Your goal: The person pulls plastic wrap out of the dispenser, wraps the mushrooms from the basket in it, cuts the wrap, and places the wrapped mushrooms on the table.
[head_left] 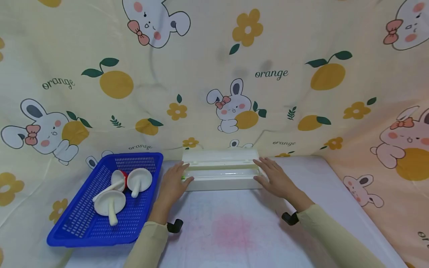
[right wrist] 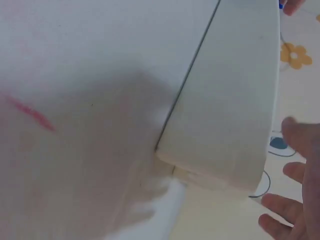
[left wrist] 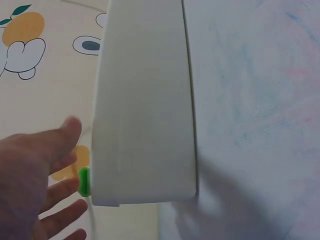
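Note:
A long white cling film dispenser box [head_left: 222, 184] stands at the back of the table, its lid [head_left: 219, 155] raised at the rear. A shiny film roll [head_left: 222, 172] shows inside. My left hand [head_left: 173, 183] is at the box's left end, thumb and fingers spread and loosely bent. Near those fingers a small green piece [left wrist: 84, 181] sits on the box's edge in the left wrist view. At the other end is my right hand [head_left: 275, 178], fingers apart and relaxed. In the right wrist view those fingertips lie beside the box wall [right wrist: 225, 115]; contact is hard to tell.
To the left stands a blue plastic basket [head_left: 134, 232] holding several white mushroom-shaped pieces [head_left: 110, 203], one with a red part [head_left: 125, 180]. A patterned cloth [head_left: 201, 67] hangs directly behind the box. The white tabletop [head_left: 207, 238] has a faint pink stain.

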{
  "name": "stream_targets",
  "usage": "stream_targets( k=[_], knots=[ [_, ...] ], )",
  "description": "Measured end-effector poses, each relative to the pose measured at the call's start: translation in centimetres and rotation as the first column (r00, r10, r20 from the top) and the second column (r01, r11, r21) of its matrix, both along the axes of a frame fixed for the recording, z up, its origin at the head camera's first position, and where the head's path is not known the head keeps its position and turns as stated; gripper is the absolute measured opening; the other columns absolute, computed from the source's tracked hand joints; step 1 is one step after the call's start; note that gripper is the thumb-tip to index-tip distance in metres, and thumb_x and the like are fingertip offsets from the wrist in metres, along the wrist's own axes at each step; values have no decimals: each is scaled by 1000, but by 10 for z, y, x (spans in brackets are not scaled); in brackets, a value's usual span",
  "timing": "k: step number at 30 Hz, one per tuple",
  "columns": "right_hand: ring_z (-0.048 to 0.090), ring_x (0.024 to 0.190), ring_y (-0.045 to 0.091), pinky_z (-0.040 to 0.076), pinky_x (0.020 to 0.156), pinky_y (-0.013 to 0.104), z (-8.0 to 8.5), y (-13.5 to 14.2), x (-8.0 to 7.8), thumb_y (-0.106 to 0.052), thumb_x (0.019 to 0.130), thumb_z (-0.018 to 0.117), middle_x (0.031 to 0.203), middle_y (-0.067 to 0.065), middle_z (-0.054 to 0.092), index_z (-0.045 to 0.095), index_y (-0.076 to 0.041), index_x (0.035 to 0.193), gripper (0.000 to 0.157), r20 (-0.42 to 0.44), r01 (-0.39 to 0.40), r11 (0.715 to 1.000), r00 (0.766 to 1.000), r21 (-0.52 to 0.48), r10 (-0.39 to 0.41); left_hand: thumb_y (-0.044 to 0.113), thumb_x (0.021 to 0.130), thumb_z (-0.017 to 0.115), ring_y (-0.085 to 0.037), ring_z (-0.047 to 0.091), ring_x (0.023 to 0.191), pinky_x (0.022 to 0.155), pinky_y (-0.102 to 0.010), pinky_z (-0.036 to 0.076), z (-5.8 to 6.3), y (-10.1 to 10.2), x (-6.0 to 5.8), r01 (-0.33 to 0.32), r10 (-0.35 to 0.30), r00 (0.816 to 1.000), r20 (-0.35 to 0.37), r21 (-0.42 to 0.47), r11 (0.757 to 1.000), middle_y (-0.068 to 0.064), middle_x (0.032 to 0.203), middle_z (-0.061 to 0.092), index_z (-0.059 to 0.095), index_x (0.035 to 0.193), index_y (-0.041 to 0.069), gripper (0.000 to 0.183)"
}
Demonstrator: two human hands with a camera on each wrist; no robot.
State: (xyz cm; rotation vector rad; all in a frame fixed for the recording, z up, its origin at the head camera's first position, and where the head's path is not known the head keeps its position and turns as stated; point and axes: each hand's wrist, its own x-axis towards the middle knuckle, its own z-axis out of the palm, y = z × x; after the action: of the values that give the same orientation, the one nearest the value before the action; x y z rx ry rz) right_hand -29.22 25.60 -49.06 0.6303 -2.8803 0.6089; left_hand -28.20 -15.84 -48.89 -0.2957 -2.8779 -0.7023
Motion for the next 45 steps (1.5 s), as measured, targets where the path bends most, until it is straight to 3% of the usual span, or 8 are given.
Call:
stream_targets(
  k=[4,9,19,28,36,45],
  knots=[
    [38,153,45,37,119,66,-3,-6,-5,-16,108,65,164,22,45,48,-10,160,55,-67,-50,998,997,-44,47,30,100,79,-40,58,134,114,-59,44,-4,1,-1,-28,32,994,-104,34,999,-16,141,65,70,139,13,43],
    [53,142,40,47,114,57,-7,-13,-10,-2,105,66,150,18,59,59,-7,150,46,-138,-85,995,988,-56,77,27,98,82,-34,64,121,104,-55,50,-7,3,-2,-44,48,990,-134,34,998,-9,125,72,78,123,18,27],
    [64,126,36,53,107,53,-9,-22,-16,0,101,73,135,14,69,68,-9,142,43,-218,-96,995,972,-16,90,29,98,81,-31,66,114,100,-51,53,-4,4,-2,-75,74,988,-137,-2,997,-3,116,76,84,105,21,10],
    [66,113,36,56,96,53,-10,-25,-18,3,95,78,126,15,70,74,-8,134,40,-281,-88,995,957,-52,70,27,98,81,-31,67,108,97,-51,53,-4,6,-4,-90,86,986,-146,-23,996,-5,111,77,84,103,19,10],
    [65,111,37,56,95,53,-11,-27,-23,-1,95,80,123,15,70,78,-8,126,32,-274,-62,996,961,-65,42,21,99,79,-35,66,111,97,-54,52,-5,7,-6,-70,65,978,-199,-19,997,-7,103,78,79,102,12,10],
    [66,108,35,55,94,50,-15,-27,-26,-2,93,83,117,13,72,81,-8,104,13,-269,-44,996,963,-77,22,13,102,75,-36,67,108,93,-54,52,-13,12,-10,-66,76,963,-259,46,997,-7,98,79,72,101,10,5]
  ],
)
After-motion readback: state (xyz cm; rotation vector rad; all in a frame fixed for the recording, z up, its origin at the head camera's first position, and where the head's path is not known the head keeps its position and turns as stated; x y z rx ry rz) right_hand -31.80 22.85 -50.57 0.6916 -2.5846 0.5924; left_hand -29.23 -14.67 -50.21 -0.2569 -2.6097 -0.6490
